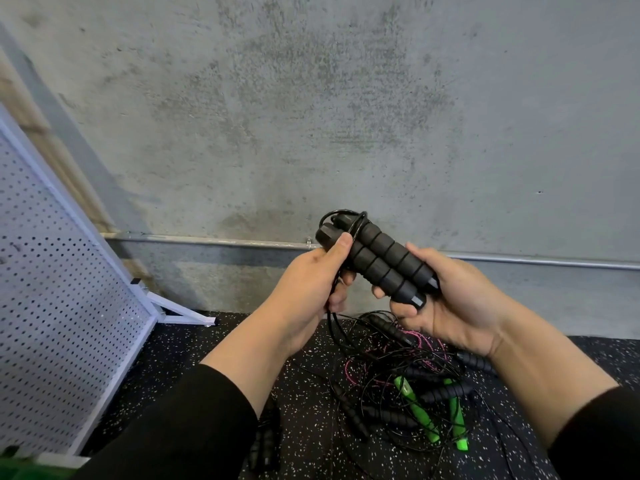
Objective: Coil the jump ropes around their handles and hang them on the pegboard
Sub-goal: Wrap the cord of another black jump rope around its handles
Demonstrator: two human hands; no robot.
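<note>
Concrete wall point(346, 116): grey, mottled, a metal conduit along its foot.
Pegboard point(59, 289): white, perforated, leaning at the left.
Floor point(180, 362): black speckled rubber.
Rope pile point(408, 386): tangled black, pink and green-handled jump ropes on the floor, below the hands.
Left hand point(311, 289): raised, its grip closed around the cord end of the paired black handles point(384, 263).
Right hand point(450, 303): cupped, fingers curled around the handles' butt ends.
Black cord point(343, 220): looped over the handle tops, trailing down to the pile.
</note>
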